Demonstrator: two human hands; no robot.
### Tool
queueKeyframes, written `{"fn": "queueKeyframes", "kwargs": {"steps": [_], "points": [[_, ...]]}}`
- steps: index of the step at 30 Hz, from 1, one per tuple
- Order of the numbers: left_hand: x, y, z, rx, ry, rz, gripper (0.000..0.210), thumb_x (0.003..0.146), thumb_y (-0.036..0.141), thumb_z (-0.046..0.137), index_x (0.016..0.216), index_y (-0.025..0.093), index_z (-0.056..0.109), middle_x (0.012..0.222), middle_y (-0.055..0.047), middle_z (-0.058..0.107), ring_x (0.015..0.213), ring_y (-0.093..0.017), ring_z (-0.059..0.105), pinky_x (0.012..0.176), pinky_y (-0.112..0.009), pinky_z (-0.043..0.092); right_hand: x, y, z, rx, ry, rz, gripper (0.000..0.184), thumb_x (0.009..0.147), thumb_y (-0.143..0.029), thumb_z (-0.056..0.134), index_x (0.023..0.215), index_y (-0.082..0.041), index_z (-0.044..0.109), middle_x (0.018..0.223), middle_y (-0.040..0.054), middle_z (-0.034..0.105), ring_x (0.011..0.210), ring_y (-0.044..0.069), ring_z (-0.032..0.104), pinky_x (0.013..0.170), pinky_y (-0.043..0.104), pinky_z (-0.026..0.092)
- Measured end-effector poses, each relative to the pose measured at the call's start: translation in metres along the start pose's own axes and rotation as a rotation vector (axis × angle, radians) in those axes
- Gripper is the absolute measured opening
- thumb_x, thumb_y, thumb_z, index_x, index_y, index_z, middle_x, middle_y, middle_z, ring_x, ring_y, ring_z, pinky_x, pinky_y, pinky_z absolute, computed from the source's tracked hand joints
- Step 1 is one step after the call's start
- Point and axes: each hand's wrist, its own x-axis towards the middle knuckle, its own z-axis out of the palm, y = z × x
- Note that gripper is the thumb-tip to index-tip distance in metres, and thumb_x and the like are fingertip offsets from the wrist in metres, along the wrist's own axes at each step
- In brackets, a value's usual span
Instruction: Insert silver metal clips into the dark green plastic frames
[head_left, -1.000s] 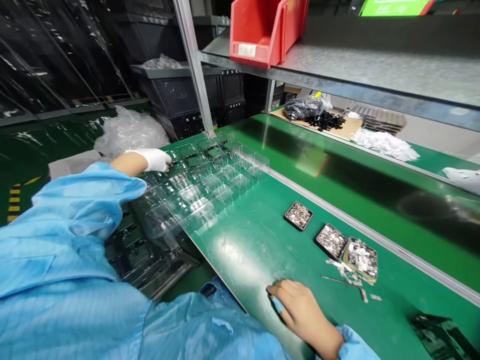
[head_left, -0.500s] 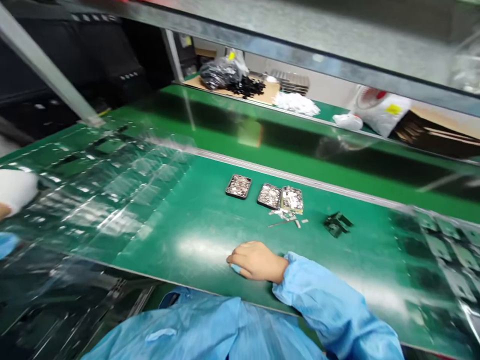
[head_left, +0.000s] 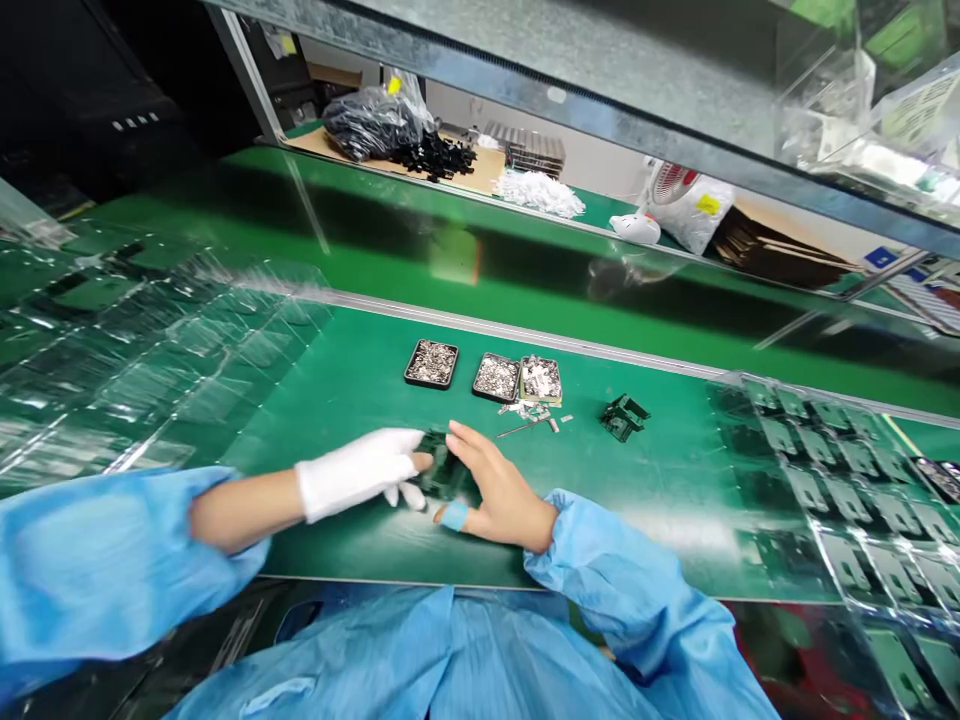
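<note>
My left hand (head_left: 364, 470), in a white glove with a bare thumb tip, is closed on a dark green part (head_left: 444, 468) just above the green tabletop. Motion blurs the part, so its exact kind does not show. My right hand (head_left: 499, 488) is bare, with blue tape round the thumb. Its fingers and thumb are spread apart at the part's right side; whether they touch it I cannot tell. Farther right on the table lies a similar dark green bracket-like piece (head_left: 624, 417).
Beyond my hands stand small black trays of tiny metal pieces (head_left: 431, 363) (head_left: 496, 377) and a third tray (head_left: 541, 379), with loose strips (head_left: 532, 415) before them. Clear plastic trays lie left (head_left: 187, 350) and right (head_left: 847, 460). A metal shelf (head_left: 600, 115) crosses above.
My left hand has come in from the far left to the middle with the dark green part. My right hand has lifted from resting on the table and spread its fingers. The view has shifted right.
</note>
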Motion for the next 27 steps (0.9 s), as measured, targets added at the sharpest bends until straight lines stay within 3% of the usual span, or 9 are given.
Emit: {"fn": "queueKeyframes", "kwargs": {"steps": [2, 4, 5, 6, 8, 10, 13, 17, 27], "points": [[0.024, 0.011, 0.010, 0.042, -0.140, 0.020, 0.063, 0.058, 0.072, 0.042, 0.087, 0.016, 0.044, 0.083, -0.013, 0.065, 0.060, -0.022, 0.061, 0.050, -0.030, 0.043, -0.007, 0.003, -0.007, 0.001, 0.007, 0.098, 0.068, 0.086, -0.038, 0.061, 0.144, -0.020, 0.032, 0.140, 0.0151, 0.043, 0.130, 0.022, 0.044, 0.105, 0.036, 0.044], [0.038, 0.021, -0.002, 0.241, -0.286, 0.014, 0.049, 0.067, 0.063, 0.046, 0.080, 0.016, 0.049, 0.082, -0.012, 0.066, 0.063, -0.022, 0.063, 0.054, -0.031, 0.045, -0.013, 0.010, -0.015, 0.004, -0.032, 0.156, 0.063, 0.084, -0.034, 0.062, 0.141, -0.019, 0.038, 0.136, 0.0137, 0.046, 0.125, 0.021, 0.048, 0.103, 0.035, 0.046], [0.043, 0.025, -0.014, 0.395, -0.268, 0.022, 0.037, 0.075, 0.052, 0.045, 0.078, 0.016, 0.052, 0.083, -0.010, 0.066, 0.065, -0.022, 0.063, 0.057, -0.031, 0.045, -0.014, 0.014, -0.018, -0.002, -0.093, 0.160, 0.064, 0.084, -0.033, 0.062, 0.141, -0.018, 0.038, 0.136, 0.0137, 0.046, 0.125, 0.022, 0.048, 0.103, 0.036, 0.046], [0.047, 0.029, -0.027, 0.586, -0.131, 0.063, 0.025, 0.080, 0.039, 0.044, 0.080, 0.016, 0.055, 0.085, -0.008, 0.067, 0.070, -0.023, 0.064, 0.061, -0.032, 0.045, -0.015, 0.018, -0.021, -0.015, -0.168, 0.152, 0.065, 0.084, -0.033, 0.062, 0.142, -0.017, 0.038, 0.138, 0.0141, 0.044, 0.126, 0.023, 0.047, 0.103, 0.038, 0.045], [0.057, 0.035, -0.054, 1.125, 0.287, 0.138, 0.022, 0.084, 0.023, 0.039, 0.083, 0.018, 0.060, 0.089, -0.007, 0.066, 0.083, -0.027, 0.063, 0.065, -0.035, 0.042, -0.015, 0.023, -0.024, -0.064, -0.321, 0.129, 0.071, 0.085, -0.039, 0.063, 0.145, -0.017, 0.033, 0.145, 0.0147, 0.038, 0.131, 0.026, 0.042, 0.106, 0.045, 0.041], [0.071, 0.037, -0.072, 1.340, 0.501, 0.163, 0.027, 0.088, 0.021, 0.036, 0.090, 0.019, 0.064, 0.094, -0.008, 0.064, 0.088, -0.028, 0.061, 0.068, -0.036, 0.042, -0.014, 0.025, -0.025, -0.091, -0.382, 0.103, 0.080, 0.084, -0.051, 0.064, 0.148, -0.018, 0.028, 0.151, 0.0151, 0.030, 0.138, 0.029, 0.033, 0.112, 0.053, 0.032], [0.096, 0.030, -0.082, 1.314, 0.489, 0.188, 0.028, 0.090, 0.023, 0.039, 0.098, 0.020, 0.066, 0.104, -0.007, 0.062, 0.095, -0.024, 0.060, 0.074, -0.033, 0.043, -0.014, 0.024, -0.027, -0.072, -0.273, 0.086, 0.080, 0.086, -0.056, 0.060, 0.148, -0.019, 0.027, 0.151, 0.0161, 0.029, 0.140, 0.027, 0.029, 0.115, 0.055, 0.024], [0.120, 0.018, -0.080, 1.307, 0.503, 0.160, 0.026, 0.089, 0.024, 0.041, 0.095, 0.019, 0.066, 0.100, -0.009, 0.062, 0.091, -0.027, 0.060, 0.070, -0.034, 0.042, -0.015, 0.023, -0.029, -0.068, -0.104, 0.061, 0.063, 0.094, -0.050, 0.050, 0.144, -0.016, 0.033, 0.144, 0.0167, 0.040, 0.134, 0.024, 0.039, 0.109, 0.046, 0.036], [0.123, 0.017, -0.084, 1.232, 0.545, 0.108, 0.030, 0.092, 0.029, 0.038, 0.096, 0.018, 0.066, 0.101, -0.008, 0.064, 0.092, -0.027, 0.061, 0.069, -0.033, 0.042, -0.016, 0.022, -0.027, -0.101, -0.098, 0.044, 0.051, 0.098, -0.043, 0.045, 0.139, -0.015, 0.038, 0.139, 0.0152, 0.047, 0.127, 0.023, 0.046, 0.104, 0.044, 0.040]]}}
